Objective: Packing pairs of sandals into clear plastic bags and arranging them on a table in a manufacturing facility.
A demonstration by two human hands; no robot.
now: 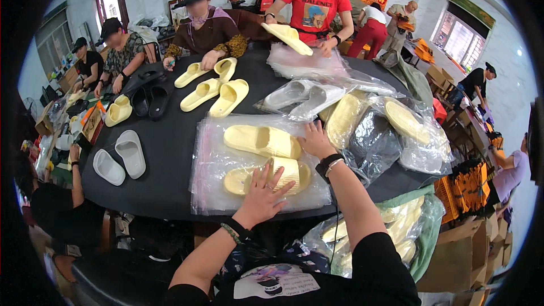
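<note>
Two pale yellow slide slippers, an upper slipper [262, 140] and a lower slipper [283, 177], lie side by side on a stack of clear plastic bags [207, 175] in front of me. Whether the top bag covers them, I cannot tell. My left hand [263, 195] rests with spread fingers on the lower slipper, across its strap and footbed. At the strap end of the upper slipper, my right hand [316, 140] lies with fingers stretched out on the plastic, holding nothing I can see.
Bagged slippers [377, 130] are piled on the right of the black table [164, 175]. Loose yellow slippers [218, 93], grey slippers [120, 157] and black slippers [150, 102] lie left. Across the table a person in red [317, 8] holds a yellow slipper. A sack of slippers [396, 226] stands below right.
</note>
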